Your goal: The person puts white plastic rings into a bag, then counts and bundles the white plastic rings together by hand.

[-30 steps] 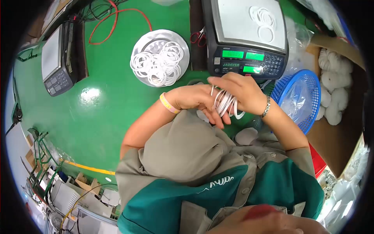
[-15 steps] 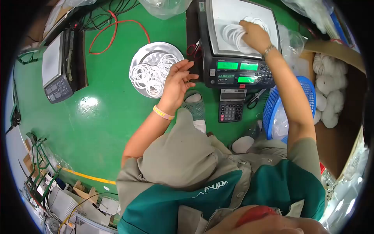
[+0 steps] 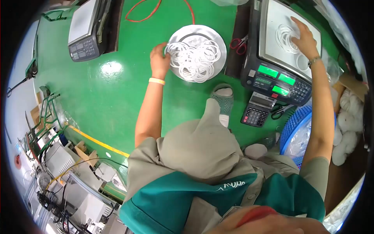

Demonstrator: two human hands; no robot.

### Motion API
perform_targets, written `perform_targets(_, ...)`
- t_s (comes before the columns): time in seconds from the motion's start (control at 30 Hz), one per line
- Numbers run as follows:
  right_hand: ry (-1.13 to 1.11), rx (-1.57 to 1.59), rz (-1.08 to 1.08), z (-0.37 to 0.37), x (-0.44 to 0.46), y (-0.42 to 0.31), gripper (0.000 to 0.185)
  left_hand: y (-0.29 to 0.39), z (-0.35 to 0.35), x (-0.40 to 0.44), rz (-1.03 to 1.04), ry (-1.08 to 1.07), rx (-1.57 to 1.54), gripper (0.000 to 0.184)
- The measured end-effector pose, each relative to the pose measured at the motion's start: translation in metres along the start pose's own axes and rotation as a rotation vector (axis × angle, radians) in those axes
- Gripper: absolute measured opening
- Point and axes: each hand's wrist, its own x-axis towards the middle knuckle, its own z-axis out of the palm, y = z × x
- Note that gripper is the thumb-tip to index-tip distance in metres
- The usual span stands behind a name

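Note:
Several white rings (image 3: 194, 58) lie in a loose pile on a round metal plate (image 3: 220, 39) on the green floor. At the plate's left edge is my left hand (image 3: 159, 61), its fingers bent and closed at the rim; the fingertips are partly hidden. My right hand (image 3: 306, 41) hovers over the pan of a digital scale (image 3: 276, 80), thumb and fingers apart. Beside its fingertips, a small bunch of white rings (image 3: 286, 39) rests on the pan. One more loose ring (image 3: 299, 61) lies below my right palm, near the wrist.
A calculator (image 3: 257, 109) and black-handled scissors (image 3: 278, 112) lie before the scale. Red-handled scissors (image 3: 239, 45) are on its left. A blue basket (image 3: 288, 128) stands near my right arm, beside bundled white rings (image 3: 346, 132). Another scale (image 3: 83, 31) stands far left.
My left hand has moved from the plate's right side to its left edge. My right hand's fingers have spread, with the rings now lying on the pan. The view has shifted.

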Motion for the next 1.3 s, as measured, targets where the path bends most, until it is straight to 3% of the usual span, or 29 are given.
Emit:
perform_targets(0.03,0.088,0.062,-0.078,-0.001,-0.006,-0.002,0.065,-0.003,-0.001,0.001,0.126,-0.027,0.108,0.032)
perform_targets(0.13,0.279,0.213,-0.229,-0.01,-0.029,-0.014,0.055,0.004,0.004,-0.006,0.027,-0.162,0.12,0.026)
perform_targets(0.2,0.326,0.327,-0.246,-0.023,-0.055,-0.035,0.048,0.008,0.008,-0.012,0.026,-0.268,0.195,0.039)
perform_targets(0.3,0.288,0.409,-0.138,-0.027,-0.098,-0.057,0.041,0.018,0.016,-0.02,0.033,-0.322,0.338,0.052)
perform_targets(0.37,0.237,0.49,-0.067,-0.026,-0.124,-0.071,0.039,0.02,0.023,-0.021,0.052,-0.222,0.367,0.05)
perform_targets(0.47,0.16,0.53,0.035,-0.013,-0.156,-0.081,0.034,0.024,0.031,-0.012,-0.016,-0.29,0.385,0.041)
perform_targets(0.6,0.074,0.629,0.138,0.002,-0.186,-0.098,0.03,0.033,0.036,-0.004,0.069,-0.305,0.425,0.025)
perform_targets(0.67,0.069,0.584,0.083,0.009,-0.195,-0.101,0.028,0.032,0.044,-0.001,0.116,-0.306,0.416,0.025)
perform_targets(0.77,0.038,0.609,0.058,0.013,-0.203,-0.107,0.025,0.041,0.043,0.008,0.018,-0.302,0.484,0.03)
perform_targets(0.9,-0.006,0.65,0.083,0.01,-0.206,-0.115,0.024,0.063,0.006,0.021,-0.065,-0.39,0.34,0.033)
perform_targets(1.07,-0.044,0.597,0.064,0.013,-0.208,-0.115,0.023,0.065,-0.011,0.02,-0.086,-0.231,0.321,0.026)
perform_targets(1.2,-0.072,0.61,0.083,0.013,-0.21,-0.118,0.022,0.064,-0.007,0.011,0.001,0.02,0.417,0.019)
perform_targets(1.27,-0.058,0.591,0.047,0.016,-0.21,-0.118,0.022,0.053,0.005,0.006,-0.073,-0.082,0.235,0.021)
perform_targets(1.3,-0.06,0.591,0.044,0.017,-0.212,-0.117,0.022,0.056,0.006,0.003,-0.087,-0.047,-0.097,0.018)
